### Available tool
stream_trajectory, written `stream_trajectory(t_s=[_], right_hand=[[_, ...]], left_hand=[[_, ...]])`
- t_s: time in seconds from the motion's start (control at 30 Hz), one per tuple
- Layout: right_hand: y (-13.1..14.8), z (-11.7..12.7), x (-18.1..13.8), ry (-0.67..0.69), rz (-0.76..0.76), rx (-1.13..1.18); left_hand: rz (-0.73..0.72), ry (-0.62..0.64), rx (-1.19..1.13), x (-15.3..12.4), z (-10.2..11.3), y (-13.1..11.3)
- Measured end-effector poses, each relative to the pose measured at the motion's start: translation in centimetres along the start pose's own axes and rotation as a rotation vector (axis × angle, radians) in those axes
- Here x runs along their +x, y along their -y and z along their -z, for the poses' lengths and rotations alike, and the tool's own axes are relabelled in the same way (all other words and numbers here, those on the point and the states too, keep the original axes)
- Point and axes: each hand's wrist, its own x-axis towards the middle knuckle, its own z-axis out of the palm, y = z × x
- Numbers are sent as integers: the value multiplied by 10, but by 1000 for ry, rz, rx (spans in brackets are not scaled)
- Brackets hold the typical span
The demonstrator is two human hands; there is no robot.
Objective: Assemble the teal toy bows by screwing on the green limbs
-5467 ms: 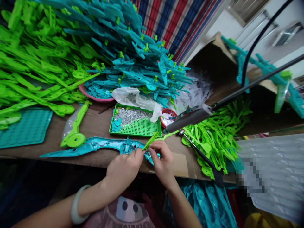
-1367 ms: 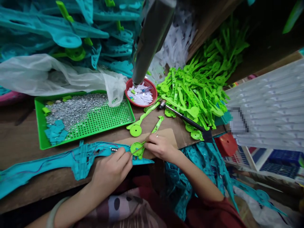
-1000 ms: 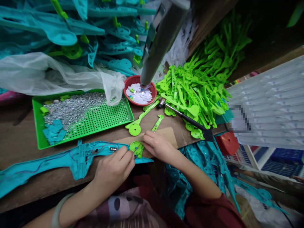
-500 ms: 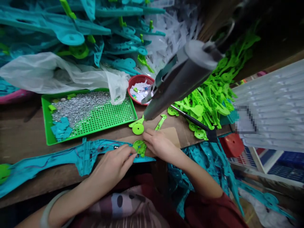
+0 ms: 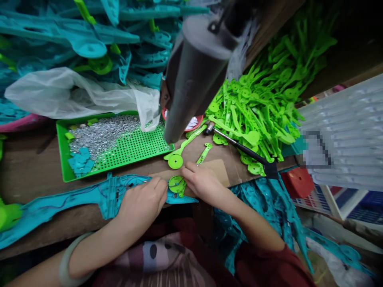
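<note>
A long teal plastic shell (image 5: 74, 197) lies along the bench front, open side up, with thin wires inside it. My left hand (image 5: 145, 203) rests over its right part, fingers curled and pinched together; what they hold is hidden. Just right of those fingers, a round green plastic part (image 5: 177, 185) sits at the shell's right end, a thin wire or pin across its face. Against the green part's right edge, my right hand (image 5: 203, 183) has its fingers closed, and I cannot make out what is in them. Above hangs a grey cylindrical tool (image 5: 194, 71), apart from both hands.
A green perforated tray (image 5: 140, 145) holds many small screws and teal pieces. Behind the hands lie loose green levers (image 5: 175, 161) and a hammer (image 5: 236, 143). Green parts pile up (image 5: 254, 111) at right; teal shells (image 5: 263, 207) stack below the bench edge.
My left hand has drawn slightly back left from the green part, its fingers more curled. The hanging tool has swung up and left. My right hand has barely moved.
</note>
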Motion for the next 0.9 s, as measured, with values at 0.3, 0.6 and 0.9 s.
stream_trajectory(t_s=[0.3,0.6,0.9], right_hand=[[4,-13,-12,-260,294,11],[17,-10,1,-144,163,1],[18,-3,10,-106,130,64]], left_hand=[[-70,-245,75,5,-7,4],[-73,-234,-39,2,-10,14],[-101,-173,-188,-5,-6,22]])
